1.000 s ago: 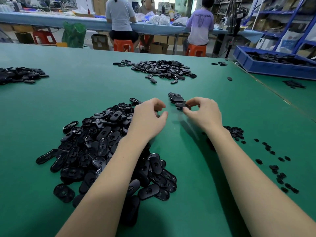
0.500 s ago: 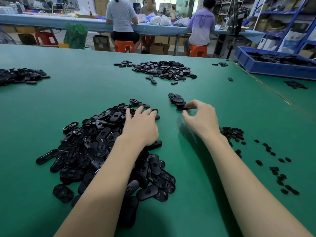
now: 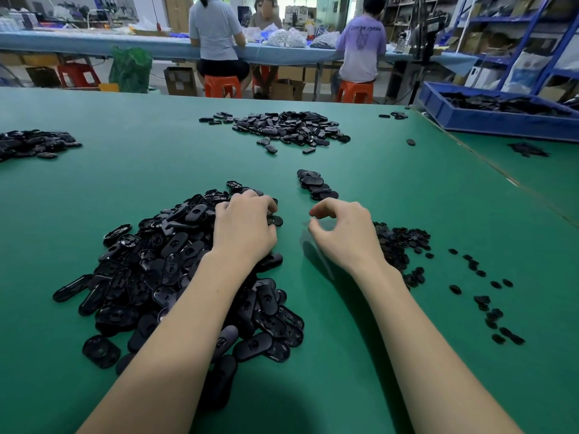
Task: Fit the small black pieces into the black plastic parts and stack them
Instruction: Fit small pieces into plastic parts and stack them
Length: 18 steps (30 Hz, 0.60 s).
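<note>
A big heap of oval black plastic parts (image 3: 163, 270) lies on the green table (image 3: 329, 339) in front of me on the left. My left hand (image 3: 244, 230) rests on the heap's far right edge, its fingers curled down round a black plastic part (image 3: 276, 220). A short overlapping row of stacked parts (image 3: 316, 184) runs just beyond my right hand (image 3: 341, 233). That hand hovers over bare table, thumb and forefinger curved apart with nothing between them. To its right is a small heap of little black pieces (image 3: 404, 242).
More little pieces (image 3: 488, 308) lie scattered at the right. Another pile of parts (image 3: 288, 126) lies further back, and a third (image 3: 31, 144) at the far left. A blue bin (image 3: 501, 120) of parts stands back right. People sit at a bench beyond.
My right hand has let go of the stacked row and drawn back towards me, empty. My left hand moved onto the heap and its fingers have curled down round a part.
</note>
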Motion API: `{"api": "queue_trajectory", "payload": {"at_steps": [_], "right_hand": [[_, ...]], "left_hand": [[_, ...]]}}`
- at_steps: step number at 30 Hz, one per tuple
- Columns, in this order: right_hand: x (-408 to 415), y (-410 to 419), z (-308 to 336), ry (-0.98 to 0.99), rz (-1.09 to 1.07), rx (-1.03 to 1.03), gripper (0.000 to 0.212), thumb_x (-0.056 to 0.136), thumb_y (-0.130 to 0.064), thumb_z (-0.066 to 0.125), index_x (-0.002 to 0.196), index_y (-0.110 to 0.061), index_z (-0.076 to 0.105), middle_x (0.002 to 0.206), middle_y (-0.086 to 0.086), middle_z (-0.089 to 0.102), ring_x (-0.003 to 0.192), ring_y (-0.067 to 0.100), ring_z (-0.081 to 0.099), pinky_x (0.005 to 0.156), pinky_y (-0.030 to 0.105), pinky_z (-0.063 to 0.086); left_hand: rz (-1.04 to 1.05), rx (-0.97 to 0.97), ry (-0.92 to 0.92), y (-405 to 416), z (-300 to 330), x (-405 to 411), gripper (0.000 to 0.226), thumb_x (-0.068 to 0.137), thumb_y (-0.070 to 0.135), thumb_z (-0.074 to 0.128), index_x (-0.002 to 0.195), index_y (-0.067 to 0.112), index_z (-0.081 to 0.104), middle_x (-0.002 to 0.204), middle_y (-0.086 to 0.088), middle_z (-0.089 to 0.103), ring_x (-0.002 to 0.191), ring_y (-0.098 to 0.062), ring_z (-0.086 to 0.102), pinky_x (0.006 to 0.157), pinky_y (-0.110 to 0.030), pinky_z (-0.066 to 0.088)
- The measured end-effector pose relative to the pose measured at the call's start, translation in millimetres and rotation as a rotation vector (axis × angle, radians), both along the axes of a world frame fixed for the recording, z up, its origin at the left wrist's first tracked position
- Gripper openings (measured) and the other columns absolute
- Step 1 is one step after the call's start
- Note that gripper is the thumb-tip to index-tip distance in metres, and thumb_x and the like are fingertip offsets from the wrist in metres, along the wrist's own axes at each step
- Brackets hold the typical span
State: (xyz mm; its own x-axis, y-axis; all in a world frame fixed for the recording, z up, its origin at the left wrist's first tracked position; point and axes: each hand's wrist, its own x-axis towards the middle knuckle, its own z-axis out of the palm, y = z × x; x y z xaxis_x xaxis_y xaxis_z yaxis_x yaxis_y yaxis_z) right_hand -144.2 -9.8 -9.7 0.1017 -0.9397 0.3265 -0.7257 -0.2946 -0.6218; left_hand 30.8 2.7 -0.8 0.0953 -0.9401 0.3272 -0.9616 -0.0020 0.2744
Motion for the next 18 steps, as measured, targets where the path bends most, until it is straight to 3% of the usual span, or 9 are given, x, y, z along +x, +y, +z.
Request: {"api": "queue_trajectory", "payload": {"at_steps": [5,10,14,16,18], "right_hand": [[-2,-1,2,-0.008,0.017,0.050,0.012,0.091,-0.029,0.064,0.100,-0.030,0.072,0.098,-0.016,0.070,0.106,0.014,0.061,0.094,0.039,0.052],[-8,-3,10,-0.017,-0.041,0.055,0.008,0.088,-0.029,0.064,0.090,-0.033,0.071,0.080,-0.021,0.068,0.081,0.010,0.065,0.083,0.036,0.056],[-31,-7,17,0.089,-0.158,0.063,0.017,0.091,-0.027,0.060,0.101,-0.031,0.073,0.092,-0.016,0.071,0.098,0.016,0.061,0.093,0.042,0.051],[-43,-8,17,0.158,-0.230,0.078,0.024,0.093,-0.027,0.057,0.109,-0.032,0.073,0.101,-0.014,0.071,0.111,0.021,0.055,0.094,0.043,0.049],[-52,-9,15,0.208,-0.272,0.113,0.029,0.094,-0.027,0.054,0.117,-0.032,0.072,0.107,-0.011,0.071,0.119,0.025,0.049,0.095,0.043,0.047]], "left_hand": [[0.010,-0.055,-0.012,0,2,-5,0.025,0.083,0.024,0.064,0.108,0.029,0.066,0.112,0.002,0.060,0.110,-0.025,0.052,0.094,-0.039,0.038],[0.004,-0.098,0.050,5,5,-11,0.021,0.083,0.025,0.063,0.104,0.028,0.064,0.101,0.005,0.065,0.102,-0.024,0.056,0.088,-0.038,0.041],[-0.131,-0.126,0.190,8,8,-24,0.029,0.086,0.026,0.063,0.115,0.031,0.062,0.098,0.007,0.066,0.100,-0.020,0.057,0.080,-0.034,0.048],[-0.208,-0.083,0.260,8,7,-31,0.033,0.088,0.026,0.064,0.120,0.034,0.062,0.099,0.006,0.066,0.100,-0.018,0.058,0.084,-0.035,0.051],[-0.239,-0.039,0.324,8,4,-37,0.026,0.088,0.026,0.065,0.112,0.035,0.064,0.096,0.008,0.067,0.093,-0.016,0.060,0.086,-0.035,0.052]]}}
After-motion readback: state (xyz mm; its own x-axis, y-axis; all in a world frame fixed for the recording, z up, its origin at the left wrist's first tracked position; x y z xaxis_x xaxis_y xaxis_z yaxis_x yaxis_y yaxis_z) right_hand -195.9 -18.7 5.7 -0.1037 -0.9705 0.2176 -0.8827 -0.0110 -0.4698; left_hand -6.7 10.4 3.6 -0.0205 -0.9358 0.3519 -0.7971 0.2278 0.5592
